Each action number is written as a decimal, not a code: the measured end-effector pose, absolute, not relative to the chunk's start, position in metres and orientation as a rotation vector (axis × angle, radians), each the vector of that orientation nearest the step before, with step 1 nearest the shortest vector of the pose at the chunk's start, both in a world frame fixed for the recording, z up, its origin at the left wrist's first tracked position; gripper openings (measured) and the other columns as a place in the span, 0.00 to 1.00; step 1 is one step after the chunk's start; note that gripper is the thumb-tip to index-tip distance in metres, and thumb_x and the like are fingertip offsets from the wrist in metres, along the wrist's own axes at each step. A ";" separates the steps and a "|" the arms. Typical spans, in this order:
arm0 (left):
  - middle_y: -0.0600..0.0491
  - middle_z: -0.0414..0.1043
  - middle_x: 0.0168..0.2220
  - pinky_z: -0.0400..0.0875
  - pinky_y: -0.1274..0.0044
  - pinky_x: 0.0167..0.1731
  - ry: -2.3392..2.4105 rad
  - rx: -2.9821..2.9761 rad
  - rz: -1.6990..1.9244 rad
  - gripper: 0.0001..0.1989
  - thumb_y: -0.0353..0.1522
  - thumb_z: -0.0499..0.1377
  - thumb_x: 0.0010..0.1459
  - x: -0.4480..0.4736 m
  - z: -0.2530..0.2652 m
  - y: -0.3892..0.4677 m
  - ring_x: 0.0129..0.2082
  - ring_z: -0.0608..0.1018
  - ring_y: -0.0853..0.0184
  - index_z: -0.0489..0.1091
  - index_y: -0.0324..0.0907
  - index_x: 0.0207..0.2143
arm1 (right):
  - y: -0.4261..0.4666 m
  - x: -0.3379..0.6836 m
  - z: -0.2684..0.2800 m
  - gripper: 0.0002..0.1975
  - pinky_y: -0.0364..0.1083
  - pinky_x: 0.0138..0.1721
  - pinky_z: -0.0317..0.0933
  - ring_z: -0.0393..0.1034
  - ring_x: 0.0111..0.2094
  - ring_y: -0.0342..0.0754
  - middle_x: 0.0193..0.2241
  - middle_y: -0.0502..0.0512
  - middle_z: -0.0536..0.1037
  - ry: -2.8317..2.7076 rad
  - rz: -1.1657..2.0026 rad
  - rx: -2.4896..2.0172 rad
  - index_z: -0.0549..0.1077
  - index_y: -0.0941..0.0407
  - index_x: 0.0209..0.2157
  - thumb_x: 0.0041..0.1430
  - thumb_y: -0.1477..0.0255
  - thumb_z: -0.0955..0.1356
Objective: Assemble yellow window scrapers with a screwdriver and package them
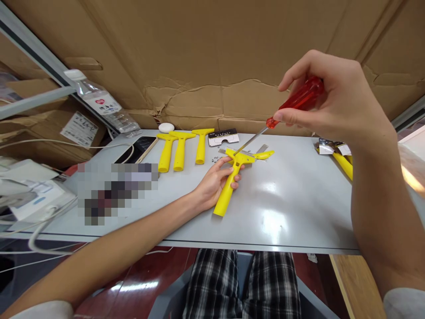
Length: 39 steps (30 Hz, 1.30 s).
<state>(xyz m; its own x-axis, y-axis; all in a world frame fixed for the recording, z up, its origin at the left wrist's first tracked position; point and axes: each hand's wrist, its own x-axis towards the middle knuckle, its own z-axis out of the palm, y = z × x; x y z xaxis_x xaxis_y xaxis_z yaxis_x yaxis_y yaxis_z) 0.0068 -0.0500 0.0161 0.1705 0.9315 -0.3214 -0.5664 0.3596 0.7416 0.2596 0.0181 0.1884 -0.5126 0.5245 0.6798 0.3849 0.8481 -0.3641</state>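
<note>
My left hand point(217, 180) is wrapped around a yellow scraper point(226, 195) near its head, with the hollow handle end tilted toward me. A metal blade edge shows along the scraper's head. In my right hand point(338, 97) is a screwdriver point(299, 98) with a clear red handle, gripped between thumb and fingers. Its shaft slants down to the left, and the tip meets the scraper head. Just right of the head lie a small yellow piece point(264, 155) and a metal blade point(262, 148). Small metal parts point(215, 160), perhaps screws or nuts, are scattered behind my left fingers.
Several yellow scraper handles, one a handle point(179, 153), lie at the back left beside a black-and-white card package point(224, 137). A phone point(141, 148), a plastic bottle point(102, 104) and cables are on the left. Packaged yellow scrapers point(341, 164) lie right. Cardboard point(232, 57) walls the back.
</note>
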 end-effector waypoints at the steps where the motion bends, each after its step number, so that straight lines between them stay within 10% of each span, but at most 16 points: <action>1: 0.44 0.79 0.50 0.71 0.82 0.26 0.854 0.520 1.135 0.22 0.22 0.65 0.62 0.007 0.016 -0.050 0.29 0.77 0.71 0.64 0.48 0.53 | 0.018 0.260 0.188 0.17 0.46 0.27 0.68 0.75 0.31 0.47 0.30 0.46 0.79 -2.172 0.198 -0.669 0.76 0.47 0.39 0.52 0.73 0.82; 6: 0.44 0.79 0.50 0.70 0.82 0.25 0.869 0.509 1.150 0.21 0.21 0.62 0.63 0.010 0.020 -0.052 0.29 0.76 0.71 0.63 0.47 0.54 | 0.018 0.262 0.190 0.22 0.44 0.29 0.72 0.78 0.40 0.47 0.44 0.49 0.79 -2.238 0.358 -0.552 0.75 0.46 0.47 0.51 0.74 0.80; 34: 0.45 0.79 0.50 0.69 0.81 0.26 0.847 0.514 1.138 0.21 0.21 0.62 0.63 0.009 0.019 -0.053 0.29 0.76 0.71 0.63 0.48 0.53 | 0.032 0.268 0.190 0.18 0.46 0.26 0.66 0.78 0.31 0.47 0.29 0.47 0.80 -2.217 0.184 -0.642 0.79 0.48 0.41 0.52 0.72 0.84; 39: 0.44 0.78 0.49 0.69 0.82 0.25 0.877 0.498 1.147 0.20 0.21 0.60 0.64 0.011 0.022 -0.053 0.28 0.76 0.71 0.62 0.47 0.54 | 0.023 0.267 0.190 0.25 0.44 0.30 0.70 0.78 0.42 0.47 0.42 0.48 0.79 -2.268 0.229 -0.568 0.77 0.48 0.49 0.50 0.72 0.83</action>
<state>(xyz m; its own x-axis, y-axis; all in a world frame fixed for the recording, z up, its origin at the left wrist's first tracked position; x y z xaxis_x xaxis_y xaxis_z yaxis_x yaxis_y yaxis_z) 0.0111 -0.0534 0.0223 0.1452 0.9292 -0.3399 -0.5710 0.3593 0.7382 0.2675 0.0235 0.1896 -0.6028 0.4664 0.6474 0.3276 0.8845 -0.3322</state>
